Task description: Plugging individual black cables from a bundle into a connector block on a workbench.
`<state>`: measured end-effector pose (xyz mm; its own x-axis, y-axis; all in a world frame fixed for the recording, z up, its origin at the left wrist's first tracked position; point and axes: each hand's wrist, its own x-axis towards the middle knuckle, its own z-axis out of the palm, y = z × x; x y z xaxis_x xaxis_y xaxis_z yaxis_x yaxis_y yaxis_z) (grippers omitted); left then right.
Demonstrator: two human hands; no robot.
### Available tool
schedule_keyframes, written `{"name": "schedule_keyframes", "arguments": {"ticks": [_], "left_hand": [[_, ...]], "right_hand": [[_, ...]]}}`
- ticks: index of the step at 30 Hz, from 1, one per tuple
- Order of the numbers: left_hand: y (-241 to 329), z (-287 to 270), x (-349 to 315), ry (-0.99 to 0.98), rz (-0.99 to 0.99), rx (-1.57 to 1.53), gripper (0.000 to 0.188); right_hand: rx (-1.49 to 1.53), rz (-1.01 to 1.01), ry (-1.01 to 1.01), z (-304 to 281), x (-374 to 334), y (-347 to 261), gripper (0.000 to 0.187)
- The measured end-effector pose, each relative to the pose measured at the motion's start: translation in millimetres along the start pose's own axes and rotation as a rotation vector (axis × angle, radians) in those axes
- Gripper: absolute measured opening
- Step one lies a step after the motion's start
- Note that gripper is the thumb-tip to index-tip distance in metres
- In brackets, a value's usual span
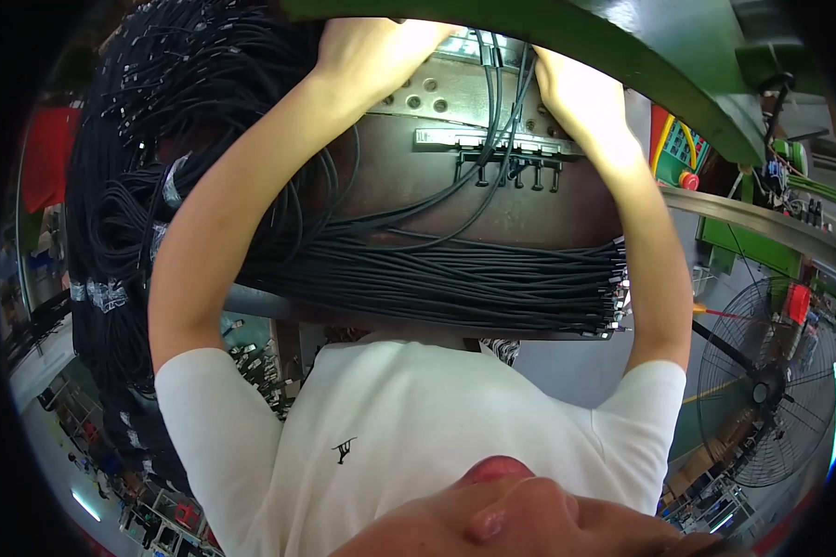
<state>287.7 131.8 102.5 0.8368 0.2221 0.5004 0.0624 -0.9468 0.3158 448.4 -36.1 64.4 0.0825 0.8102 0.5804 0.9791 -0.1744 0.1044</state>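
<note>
Both my arms reach up to a lit metal fixture. My left hand (390,51) is at its left side and my right hand (581,93) at its right. A green machine frame (567,23) and the picture's edge hide the fingers of both, so what they hold does not show. Between the hands, a few dark cables (498,97) run down from the fixture. They cross a metal bar with black pegs (506,144) and curve left over the brown table. A thick row of black cables (437,274) lies along the near edge, its connector ends (616,288) at the right.
A large heap of bundled black cables (111,223) hangs at the left. On the right are a control box with a red button (688,180), a metal rail (752,221) and a standing fan (766,390). The green frame arches over the fixture.
</note>
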Motion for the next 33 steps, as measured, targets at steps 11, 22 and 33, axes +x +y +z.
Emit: {"name": "schedule_keyframes", "arguments": {"ticks": [11, 22, 33], "left_hand": [[4.4, 11.2, -8.0, -0.137, -0.004, -0.158, 0.02], [-4.3, 4.7, -28.8, -0.389, -0.05, 0.318, 0.037], [83.8, -62.0, -335.6, -0.81, -0.648, -0.017, 0.035]], "right_hand": [[-0.068, 0.094, -0.148, -0.7, -7.6, 12.5, 0.018], [0.407, 0.458, -0.333, -31.3, -14.2, 8.1, 0.033], [0.463, 1.098, -0.314, -159.2, -340.8, -117.3, 0.05]]}}
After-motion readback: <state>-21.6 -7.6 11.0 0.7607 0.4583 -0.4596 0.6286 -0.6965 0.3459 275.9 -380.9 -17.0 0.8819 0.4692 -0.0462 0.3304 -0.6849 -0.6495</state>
